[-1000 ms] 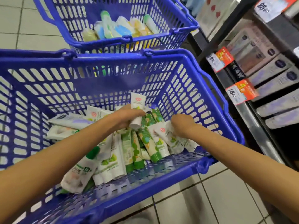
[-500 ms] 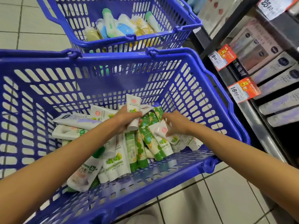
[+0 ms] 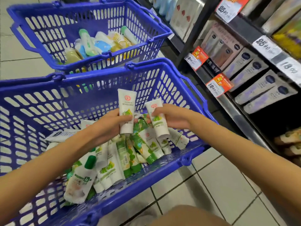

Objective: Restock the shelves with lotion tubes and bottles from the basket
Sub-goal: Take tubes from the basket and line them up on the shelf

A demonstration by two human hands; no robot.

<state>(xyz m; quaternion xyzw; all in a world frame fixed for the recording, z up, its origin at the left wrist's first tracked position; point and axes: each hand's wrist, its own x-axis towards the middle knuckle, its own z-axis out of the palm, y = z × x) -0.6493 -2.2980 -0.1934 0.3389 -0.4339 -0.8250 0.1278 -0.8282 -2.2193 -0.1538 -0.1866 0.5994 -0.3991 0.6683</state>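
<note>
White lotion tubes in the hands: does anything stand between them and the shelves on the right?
The left hand grips one white lotion tube, the right hand another white lotion tube. Only the blue plastic basket's right wall lies between them and the metal-edged store shelf; whether they clear its rim is unclear.

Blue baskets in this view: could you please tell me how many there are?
2. The near basket fills the lower left of the view; the far basket stands just beyond it, at upper left. More could lie outside the frame.
</note>
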